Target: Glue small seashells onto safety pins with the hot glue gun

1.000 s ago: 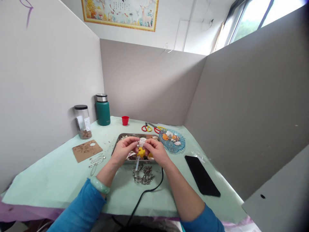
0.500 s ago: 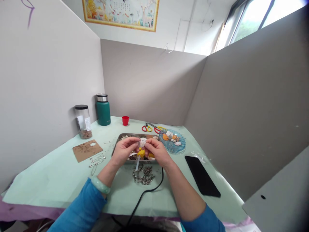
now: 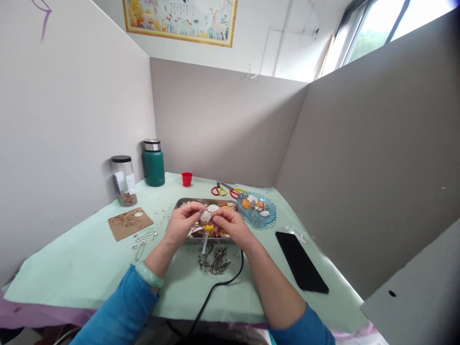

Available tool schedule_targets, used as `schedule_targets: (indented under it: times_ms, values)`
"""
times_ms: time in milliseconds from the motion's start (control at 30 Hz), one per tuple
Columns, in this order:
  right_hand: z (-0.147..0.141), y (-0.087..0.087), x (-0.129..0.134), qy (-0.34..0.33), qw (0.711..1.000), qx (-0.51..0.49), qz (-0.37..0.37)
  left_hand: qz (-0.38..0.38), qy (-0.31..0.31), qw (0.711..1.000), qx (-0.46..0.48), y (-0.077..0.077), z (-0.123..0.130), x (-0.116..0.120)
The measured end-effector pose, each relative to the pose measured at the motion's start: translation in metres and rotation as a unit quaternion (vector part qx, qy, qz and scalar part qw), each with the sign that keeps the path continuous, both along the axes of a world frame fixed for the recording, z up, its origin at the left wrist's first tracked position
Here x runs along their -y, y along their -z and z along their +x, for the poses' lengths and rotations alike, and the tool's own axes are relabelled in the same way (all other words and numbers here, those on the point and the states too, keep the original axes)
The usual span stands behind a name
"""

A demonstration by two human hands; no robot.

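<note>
My left hand pinches a small whitish shell between thumb and fingertips, above the metal tray. Close to its right side, my right hand has thumb and forefinger pressed together; what they hold, if anything, is too small to make out. Under the hands, shells of several colours fill the tray. A yellow glue gun lies at the tray's front, partly hidden by my right fingers, and a pale glue stick sticks out toward me. In front is a heap of small metal clips.
Right of the tray stands a blue dish with shells. Scissors and a red cup are behind. Cardboard, safety pins, a jar and a green flask stand left; a black phone lies right. A cable crosses the front.
The shell has moved slightly left and down with my left hand. My right fingertips have drawn off its right edge and closed up beside it.
</note>
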State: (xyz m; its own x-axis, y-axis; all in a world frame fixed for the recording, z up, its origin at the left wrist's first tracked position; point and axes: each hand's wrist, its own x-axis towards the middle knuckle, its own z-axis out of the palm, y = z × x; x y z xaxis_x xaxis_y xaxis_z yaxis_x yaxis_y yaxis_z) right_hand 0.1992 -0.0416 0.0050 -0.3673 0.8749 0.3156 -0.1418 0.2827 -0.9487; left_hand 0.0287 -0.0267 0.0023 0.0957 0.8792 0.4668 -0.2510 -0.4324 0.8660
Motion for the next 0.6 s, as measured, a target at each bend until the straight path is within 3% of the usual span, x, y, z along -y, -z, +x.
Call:
schedule_targets:
  times_ms: [133, 233, 600]
  values:
    - [-0.0009, -0.0006, -0.0008, 0.068, 0.997, -0.026, 0.030, -0.079, 0.042, 0.995, 0.035, 0.0015, 0.0008, -0.0017]
    - [-0.0022, -0.0001, -0.0018, 0.097, 0.993, -0.040, 0.049, -0.097, 0.061, 0.992, 0.046, 0.0006, 0.0015, -0.0002]
    - [-0.0030, -0.0029, 0.0028, 0.067, 0.997, -0.011, 0.048, -0.088, 0.089, 0.992, 0.013, 0.0026, 0.0006, 0.0000]
